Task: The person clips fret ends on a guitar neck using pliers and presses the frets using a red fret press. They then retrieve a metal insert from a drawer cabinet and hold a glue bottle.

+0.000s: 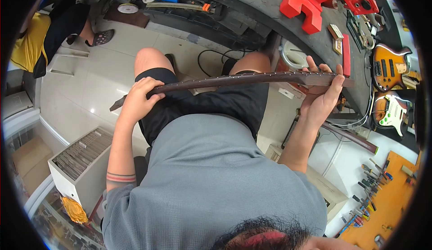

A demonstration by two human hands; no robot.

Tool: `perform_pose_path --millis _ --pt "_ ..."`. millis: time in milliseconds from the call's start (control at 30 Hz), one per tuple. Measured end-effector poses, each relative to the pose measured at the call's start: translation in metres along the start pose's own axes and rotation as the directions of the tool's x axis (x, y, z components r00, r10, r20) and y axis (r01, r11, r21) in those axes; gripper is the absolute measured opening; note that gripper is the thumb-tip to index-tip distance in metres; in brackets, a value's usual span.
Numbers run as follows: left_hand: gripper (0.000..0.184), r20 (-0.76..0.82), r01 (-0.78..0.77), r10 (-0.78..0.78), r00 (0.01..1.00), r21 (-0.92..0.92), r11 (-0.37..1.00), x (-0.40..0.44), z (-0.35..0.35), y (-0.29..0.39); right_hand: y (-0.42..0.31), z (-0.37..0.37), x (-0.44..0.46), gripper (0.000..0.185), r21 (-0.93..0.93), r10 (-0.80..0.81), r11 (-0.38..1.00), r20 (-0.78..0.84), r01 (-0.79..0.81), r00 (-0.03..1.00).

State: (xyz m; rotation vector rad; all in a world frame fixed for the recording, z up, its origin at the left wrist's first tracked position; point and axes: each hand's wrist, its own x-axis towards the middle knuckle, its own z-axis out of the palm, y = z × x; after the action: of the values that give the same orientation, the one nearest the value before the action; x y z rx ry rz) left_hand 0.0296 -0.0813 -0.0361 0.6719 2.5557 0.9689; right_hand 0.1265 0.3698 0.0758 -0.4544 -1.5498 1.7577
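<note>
A long dark wooden guitar neck with small pale dots along its edge lies across above my thighs. Near its narrow left end, my left hand rests over the wood with the fingers curled round it. At the wider right end, my right hand supports the neck from below, palm up, its thumb against the near side and its fingertips showing beyond the far side.
A dark workbench curves across the top, bearing a red metal vise. Two guitar bodies are at the right, above a tool rack. A seated person is upper left. A white box stands lower left.
</note>
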Motion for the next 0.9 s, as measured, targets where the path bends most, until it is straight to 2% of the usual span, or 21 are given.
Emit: perform_pose_path --millis 100,400,567,700,800,833,900 --pt "0.031 -0.021 0.02 -0.021 1.0 -0.02 1.0 -0.002 0.002 0.001 -0.002 0.002 -0.001 0.073 -0.016 0.002 1.0 0.001 -0.002 1.0" --pt "0.033 -0.216 -0.122 0.1 0.971 -0.093 0.988 -0.008 0.024 -0.01 -0.004 -0.013 -0.006 0.065 0.048 -0.037 0.998 0.034 0.035 0.999" --pt "0.039 -0.327 -0.172 0.15 0.933 -0.042 0.984 -0.005 0.02 -0.012 -0.011 -0.02 -0.006 0.069 0.108 -0.047 0.994 0.151 0.031 0.987" --pt "0.05 -0.479 -0.17 0.159 0.863 0.021 0.985 0.0 -0.002 -0.016 -0.024 -0.022 0.0 0.087 0.188 -0.03 0.981 0.335 -0.036 0.942" --pt "0.058 -0.582 -0.131 0.158 0.798 0.089 0.987 0.001 -0.023 -0.024 -0.034 -0.021 0.0 0.102 0.081 0.037 0.993 0.435 -0.08 0.9" --pt "0.058 -0.611 -0.122 0.178 0.771 0.133 0.984 0.001 -0.03 -0.028 -0.035 -0.016 -0.003 0.114 0.094 0.067 0.989 0.43 -0.118 0.901" --pt "0.06 -0.653 -0.1 0.191 0.733 0.175 0.98 0.0 -0.044 -0.034 -0.03 -0.02 -0.003 0.118 0.071 0.081 0.989 0.476 -0.13 0.875"
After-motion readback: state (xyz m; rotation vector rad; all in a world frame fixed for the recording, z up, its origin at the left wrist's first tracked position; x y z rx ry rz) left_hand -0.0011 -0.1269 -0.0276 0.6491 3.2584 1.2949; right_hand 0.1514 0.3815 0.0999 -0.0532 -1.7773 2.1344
